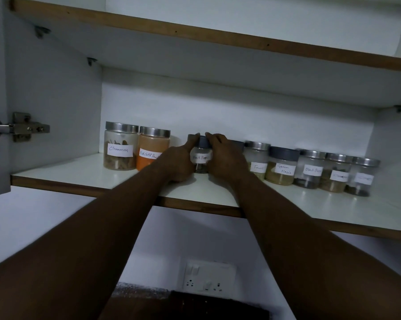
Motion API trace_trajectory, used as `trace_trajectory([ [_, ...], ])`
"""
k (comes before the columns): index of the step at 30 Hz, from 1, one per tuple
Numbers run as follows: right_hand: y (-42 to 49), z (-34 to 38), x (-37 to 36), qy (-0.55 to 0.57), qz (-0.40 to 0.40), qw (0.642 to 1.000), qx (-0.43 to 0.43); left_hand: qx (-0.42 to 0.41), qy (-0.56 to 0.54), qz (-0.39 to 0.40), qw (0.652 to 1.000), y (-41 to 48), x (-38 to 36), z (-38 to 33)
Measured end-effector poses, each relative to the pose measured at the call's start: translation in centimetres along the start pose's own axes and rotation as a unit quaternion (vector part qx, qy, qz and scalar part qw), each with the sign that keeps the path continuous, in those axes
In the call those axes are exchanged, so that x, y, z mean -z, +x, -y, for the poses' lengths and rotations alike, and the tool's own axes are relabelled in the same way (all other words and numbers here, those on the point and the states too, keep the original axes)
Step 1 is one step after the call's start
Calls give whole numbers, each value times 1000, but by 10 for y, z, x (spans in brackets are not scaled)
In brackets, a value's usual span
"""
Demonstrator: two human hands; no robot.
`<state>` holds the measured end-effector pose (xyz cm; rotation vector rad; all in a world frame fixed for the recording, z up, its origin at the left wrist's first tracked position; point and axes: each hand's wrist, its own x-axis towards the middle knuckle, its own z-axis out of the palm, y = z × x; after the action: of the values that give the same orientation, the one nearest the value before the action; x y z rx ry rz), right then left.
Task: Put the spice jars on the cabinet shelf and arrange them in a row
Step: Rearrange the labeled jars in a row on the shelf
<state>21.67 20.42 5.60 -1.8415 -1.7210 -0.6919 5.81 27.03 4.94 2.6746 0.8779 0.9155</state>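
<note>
Clamping Black Pepper jar (201, 158): left hand (180, 161), right hand (225, 158) grip | white shelf (79, 169) | socket (208, 277) below

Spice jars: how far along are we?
Done: Cinnamon jar and Red chilli jar stand at the left of the shelf; Fennel jar to the end jar line the right. In hand: left hand and right hand hold a Black Pepper jar in the gap. Left: settling it into line.
</note>
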Motion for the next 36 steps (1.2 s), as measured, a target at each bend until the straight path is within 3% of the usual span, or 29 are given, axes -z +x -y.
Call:
trace_trajectory([
  [11, 1, -2, -1, 3, 17, 1000, -10, 16, 28, 4, 999, 4, -10, 7],
  [16, -5, 0, 8, 39, -115, 992, -28, 13, 20, -39, 999, -5, -9, 2],
  [20, -12, -1, 18, 113, -229, 963, -90, 5, 42, -44, 998, -22, -1, 1],
  [25, -18, -4, 29, 146, -289, 931, -168, 56, 79, -68, 993, -47, 21, 14],
  [31, -18, 19, 23, 117, -207, 970, -42, 192, 50, -174, 965, -67, 43, 43],
  [36, -11, 57, 5, 80, -81, 989, 95, 217, 6, -220, 951, -74, 45, 40],
])
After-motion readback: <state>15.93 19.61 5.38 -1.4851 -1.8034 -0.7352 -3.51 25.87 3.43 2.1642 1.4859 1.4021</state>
